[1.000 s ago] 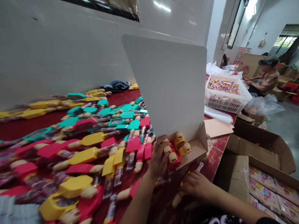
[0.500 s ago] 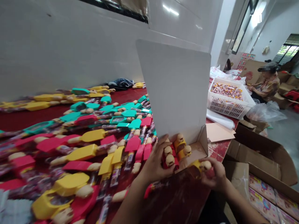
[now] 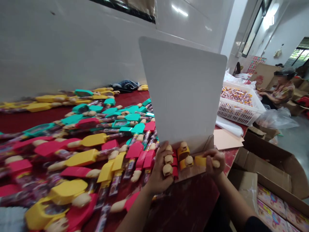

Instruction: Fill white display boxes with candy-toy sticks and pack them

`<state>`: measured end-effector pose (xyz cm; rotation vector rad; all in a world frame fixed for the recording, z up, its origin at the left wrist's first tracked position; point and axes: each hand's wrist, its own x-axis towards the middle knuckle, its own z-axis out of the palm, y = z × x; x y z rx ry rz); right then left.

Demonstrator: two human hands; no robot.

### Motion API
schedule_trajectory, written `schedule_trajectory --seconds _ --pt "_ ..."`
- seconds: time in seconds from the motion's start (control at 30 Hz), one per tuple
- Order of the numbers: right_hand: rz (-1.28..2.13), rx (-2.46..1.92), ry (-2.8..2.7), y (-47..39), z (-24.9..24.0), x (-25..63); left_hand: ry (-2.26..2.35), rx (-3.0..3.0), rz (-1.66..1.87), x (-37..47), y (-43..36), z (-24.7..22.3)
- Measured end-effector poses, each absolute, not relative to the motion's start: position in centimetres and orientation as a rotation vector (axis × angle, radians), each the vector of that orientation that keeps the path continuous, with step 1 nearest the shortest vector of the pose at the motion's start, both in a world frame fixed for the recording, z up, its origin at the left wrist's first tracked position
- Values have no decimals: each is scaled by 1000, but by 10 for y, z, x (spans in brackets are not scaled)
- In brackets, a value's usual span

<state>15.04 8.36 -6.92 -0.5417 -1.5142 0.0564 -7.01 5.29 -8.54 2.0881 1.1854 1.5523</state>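
Note:
An open cardboard box (image 3: 193, 175) with a tall grey-white lid (image 3: 183, 93) stands at the table's front edge. Inside, red toys with round beige heads (image 3: 168, 159) line the left side, beside yellow ones (image 3: 188, 160). My left hand (image 3: 160, 170) wraps round the box's left side, its fingers over the red toys. My right hand (image 3: 215, 162) is closed on a yellow toy (image 3: 200, 160) with a beige head, held at the right part of the box.
Many red, yellow and green toys (image 3: 91, 159) cover the red table (image 3: 130, 98) on the left. Beyond the box is a white basket (image 3: 238, 112) of small wrapped items. Cartons (image 3: 267, 161) stand at the right; a person (image 3: 281, 88) sits farther back.
My right hand has moved up with the yellow toy, from in front of the box to its right part. The view has shifted slightly, and the box appears turned a little.

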Motion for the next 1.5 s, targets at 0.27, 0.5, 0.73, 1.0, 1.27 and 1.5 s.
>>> schedule_trajectory --seconds 0.27,0.5,0.73,1.0,1.27,1.5 --pt "99 -783 -1549 95 -73 140 1158 2102 1625 -68 52 -86" --pt "87 -961 -1607 125 -71 118 1202 1996 1642 -61 54 -86" --pt "33 -966 -1534 119 -81 120 1283 1994 1603 -60 53 -84" --pt "33 -964 -1501 122 -87 122 1268 1950 1571 -61 53 -85" --pt "66 -965 -1495 130 -94 124 1245 1928 1590 -58 55 -87" --pt "41 -936 -1570 114 -87 133 1223 2031 1563 -82 51 -81"
